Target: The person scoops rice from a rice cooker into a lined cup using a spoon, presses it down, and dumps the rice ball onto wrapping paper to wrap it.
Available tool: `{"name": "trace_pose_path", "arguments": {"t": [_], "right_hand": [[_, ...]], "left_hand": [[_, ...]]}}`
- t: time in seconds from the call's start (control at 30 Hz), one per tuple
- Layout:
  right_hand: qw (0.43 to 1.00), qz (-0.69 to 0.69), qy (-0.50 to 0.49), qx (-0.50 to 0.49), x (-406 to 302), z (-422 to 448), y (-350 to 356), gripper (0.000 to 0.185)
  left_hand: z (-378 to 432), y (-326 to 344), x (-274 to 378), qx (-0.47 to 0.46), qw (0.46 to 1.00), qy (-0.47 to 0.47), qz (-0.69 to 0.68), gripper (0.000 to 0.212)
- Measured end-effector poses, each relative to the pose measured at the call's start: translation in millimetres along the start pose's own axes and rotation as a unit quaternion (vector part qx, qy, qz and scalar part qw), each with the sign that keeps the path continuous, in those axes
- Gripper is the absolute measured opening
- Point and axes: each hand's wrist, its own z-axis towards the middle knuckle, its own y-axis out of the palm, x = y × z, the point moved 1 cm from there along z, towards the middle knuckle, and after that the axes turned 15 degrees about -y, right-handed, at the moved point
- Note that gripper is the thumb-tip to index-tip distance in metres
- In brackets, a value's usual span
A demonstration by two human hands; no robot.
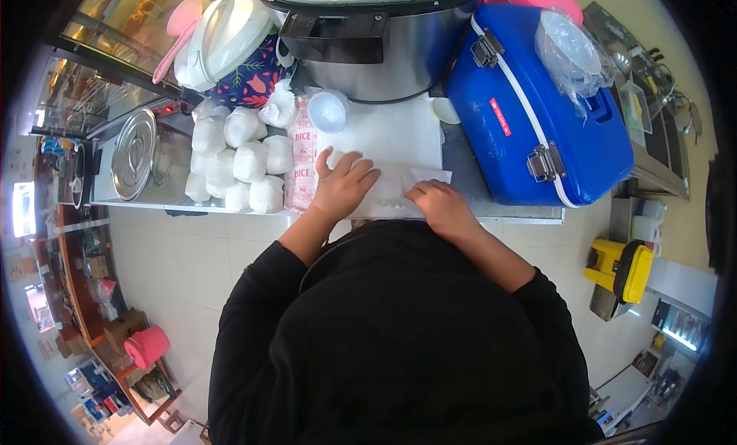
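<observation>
A stack of white paper sheets lies on the metal counter before me. Along its near side is a thin, partly see-through white sheet, with a faint rounded shape under or in it that I cannot make out. My left hand rests at the left of this sheet, its fingers spread over the paper. At the sheet's right end the curled fingers of my right hand pinch the paper. Just left of my left hand runs a pink-printed wrapper strip. Several white paper-wrapped bundles are piled beyond it.
Behind the paper stands a large steel rice cooker of cooked rice. A blue cooler box occupies the right, with a bagged white bowl on top. A small bowl, a floral lidded container and a steel lid are nearby.
</observation>
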Motion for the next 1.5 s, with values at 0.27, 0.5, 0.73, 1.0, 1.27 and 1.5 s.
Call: {"name": "trace_pose_path", "arguments": {"t": [0.27, 0.5, 0.73, 1.0, 1.27, 1.5], "right_hand": [[0.997, 0.033, 0.042, 0.053, 11.9, -31.5, 37.1, 0.021], [0.99, 0.107, 0.069, 0.054, 6.2, -30.7, 39.5, 0.025], [0.991, 0.088, 0.074, 0.063, 20.6, -33.2, 55.2, 0.018], [0.96, 0.028, 0.245, 0.13, 36.3, 24.1, 23.9, 0.038], [0.965, 0.082, 0.222, 0.112, 6.9, -2.8, 62.1, 0.016], [0.968, -0.013, 0.16, 0.192, 0.4, 10.3, 60.5, 0.029]], "left_hand": [[-19.0, 3.1, -31.2, -0.021, 0.99, 0.097, -0.103, 0.023], [-25.7, 17.2, -38.1, -0.186, 0.956, 0.07, -0.214, 0.028], [-17.8, 24.5, -38.5, -0.186, 0.952, 0.082, -0.227, 0.022], [32.0, 36.7, -34.0, -0.2, 0.961, -0.07, -0.178, 0.026], [-7.7, 32.7, -19.6, -0.178, 0.981, 0.044, -0.067, 0.015], [-4.0, 27.8, 9.0, -0.285, 0.888, -0.221, -0.285, 0.031]]}}
